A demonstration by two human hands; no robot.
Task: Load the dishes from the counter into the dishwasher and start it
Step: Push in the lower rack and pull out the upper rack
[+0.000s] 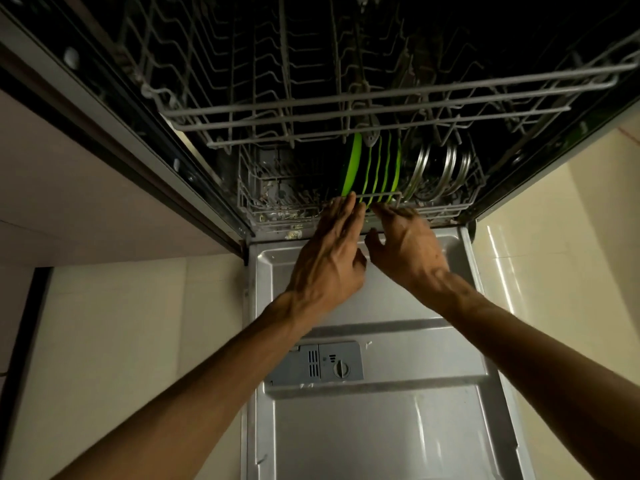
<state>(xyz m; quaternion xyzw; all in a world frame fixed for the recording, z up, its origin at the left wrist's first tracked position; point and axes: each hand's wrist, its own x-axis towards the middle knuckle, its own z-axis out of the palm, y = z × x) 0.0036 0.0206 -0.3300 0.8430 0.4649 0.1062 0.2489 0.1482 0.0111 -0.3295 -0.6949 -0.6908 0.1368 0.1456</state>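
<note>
Person leans over the open dishwasher door (381, 427), both arms stretched fwd. Left hand (329, 258) has fingers straight and flat, tips touching the front rail of the lower rack (277, 216). Just beyond those fingertips stand the green plates (372, 171), upright on edge in a row. Right hand (408, 247) sits close beside the left, thumbs nearly meeting; its fingers reach the same rail, w/ thumb held loose below. Can't tell if they curl round the wire. Past the right hand, further right, steel plates (440, 171) stand on edge. Upper rack (381, 109) hangs pulled out above both hands. Detergent dispenser (322, 363) lies on the door between the forearms.
</note>
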